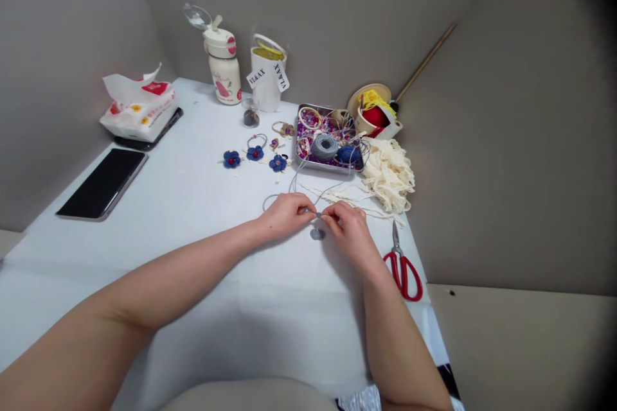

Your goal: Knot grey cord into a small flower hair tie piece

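Observation:
My left hand [285, 213] and my right hand [350, 229] meet over the white table [193, 205], fingers pinched together on a thin grey cord [289, 189] between them. A small grey coil or disc [317, 234] lies on the table just below the fingertips. The cord trails back toward a metal tray [308, 165] holding a grey spool [324, 146], a blue ball of yarn [348, 154] and beads.
Red-handled scissors [403, 268] lie right of my right hand. Cream lace [388, 173] is piled beside the tray. Three blue crocheted flowers [254, 153] sit mid-table. A phone [102, 182], a tissue pack [139, 109], a bottle [223, 64] and a white cup [267, 74] stand farther back.

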A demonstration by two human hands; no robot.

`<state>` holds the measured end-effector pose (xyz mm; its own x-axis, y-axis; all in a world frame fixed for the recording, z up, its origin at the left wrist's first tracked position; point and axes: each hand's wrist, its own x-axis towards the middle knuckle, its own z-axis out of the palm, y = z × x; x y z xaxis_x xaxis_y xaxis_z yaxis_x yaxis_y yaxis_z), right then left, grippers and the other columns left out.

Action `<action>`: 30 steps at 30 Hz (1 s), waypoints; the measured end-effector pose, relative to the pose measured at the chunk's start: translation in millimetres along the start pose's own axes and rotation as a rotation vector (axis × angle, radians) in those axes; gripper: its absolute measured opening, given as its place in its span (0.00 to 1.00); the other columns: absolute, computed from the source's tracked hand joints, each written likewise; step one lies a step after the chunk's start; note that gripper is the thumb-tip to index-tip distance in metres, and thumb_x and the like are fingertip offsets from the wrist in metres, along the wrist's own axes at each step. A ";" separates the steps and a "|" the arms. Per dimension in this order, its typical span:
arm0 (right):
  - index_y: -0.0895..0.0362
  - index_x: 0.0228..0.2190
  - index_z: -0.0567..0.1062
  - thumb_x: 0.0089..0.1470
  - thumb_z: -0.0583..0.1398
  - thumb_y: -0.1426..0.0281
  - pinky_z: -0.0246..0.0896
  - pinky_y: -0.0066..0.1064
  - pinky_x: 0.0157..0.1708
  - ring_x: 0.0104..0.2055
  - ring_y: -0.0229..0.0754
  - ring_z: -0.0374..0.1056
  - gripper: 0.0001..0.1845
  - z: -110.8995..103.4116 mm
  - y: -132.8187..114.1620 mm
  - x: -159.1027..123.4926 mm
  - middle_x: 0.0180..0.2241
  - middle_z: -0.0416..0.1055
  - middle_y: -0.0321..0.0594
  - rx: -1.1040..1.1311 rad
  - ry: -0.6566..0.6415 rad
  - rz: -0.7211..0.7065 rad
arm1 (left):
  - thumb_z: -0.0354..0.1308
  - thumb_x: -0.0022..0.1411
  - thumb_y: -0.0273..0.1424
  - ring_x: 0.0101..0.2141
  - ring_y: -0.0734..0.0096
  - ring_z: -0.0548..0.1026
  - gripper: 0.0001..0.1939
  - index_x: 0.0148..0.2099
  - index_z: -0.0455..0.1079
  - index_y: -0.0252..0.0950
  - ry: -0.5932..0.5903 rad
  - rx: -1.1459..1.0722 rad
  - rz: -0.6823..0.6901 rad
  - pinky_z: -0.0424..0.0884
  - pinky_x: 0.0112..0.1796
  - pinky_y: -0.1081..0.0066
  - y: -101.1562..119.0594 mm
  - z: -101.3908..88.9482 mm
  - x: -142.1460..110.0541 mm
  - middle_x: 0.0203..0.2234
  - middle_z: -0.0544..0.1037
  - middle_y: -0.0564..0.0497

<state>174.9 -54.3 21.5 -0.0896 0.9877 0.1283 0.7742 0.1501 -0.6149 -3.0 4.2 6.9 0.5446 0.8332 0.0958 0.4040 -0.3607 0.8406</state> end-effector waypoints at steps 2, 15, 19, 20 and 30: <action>0.55 0.29 0.74 0.54 0.57 0.67 0.55 0.37 0.41 0.35 0.42 0.65 0.07 1.3 1.0 1.1 0.31 0.72 0.38 0.140 0.058 0.023 | 0.57 0.54 0.31 0.24 0.76 0.63 0.07 0.32 0.76 0.36 0.026 -0.065 -0.063 0.58 0.28 0.73 2.3 -1.3 0.1 0.21 0.67 0.56; 0.54 0.29 0.76 0.48 0.64 0.62 0.60 0.34 0.37 0.32 0.39 0.66 0.08 22.7 -5.1 2.1 0.29 0.73 0.36 0.727 0.257 0.283 | 0.62 0.52 0.38 0.22 0.76 0.61 0.13 0.34 0.75 0.33 0.162 -0.430 -0.236 0.56 0.25 0.73 5.2 9.2 -0.9 0.19 0.66 0.56; 0.54 0.29 0.76 0.48 0.64 0.62 0.59 0.32 0.35 0.30 0.38 0.65 0.09 20.4 -4.3 2.8 0.28 0.71 0.35 0.765 0.246 0.305 | 0.63 0.52 0.38 0.24 0.75 0.64 0.13 0.35 0.76 0.34 0.124 -0.454 -0.243 0.59 0.28 0.73 3.2 9.7 -0.9 0.21 0.70 0.54; 0.54 0.29 0.76 0.47 0.64 0.61 0.59 0.32 0.34 0.30 0.38 0.64 0.10 19.9 -3.4 3.2 0.28 0.71 0.35 0.785 0.243 0.315 | 0.63 0.52 0.38 0.25 0.75 0.65 0.13 0.35 0.76 0.34 0.112 -0.465 -0.242 0.60 0.28 0.73 3.0 9.5 -0.7 0.22 0.71 0.53; 0.56 0.27 0.74 0.49 0.62 0.57 0.58 0.33 0.33 0.30 0.40 0.63 0.14 13.1 1.6 3.9 0.27 0.70 0.37 0.591 0.168 0.242 | 0.60 0.54 0.37 0.24 0.75 0.62 0.11 0.34 0.75 0.34 0.088 -0.286 -0.141 0.58 0.28 0.73 4.8 1.4 -1.4 0.20 0.66 0.55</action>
<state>167.6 -49.6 10.8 0.1797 0.9835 0.0225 0.2817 -0.0295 -0.9590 -0.8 0.7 10.1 0.4269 0.9043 0.0030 0.2414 -0.1172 0.9633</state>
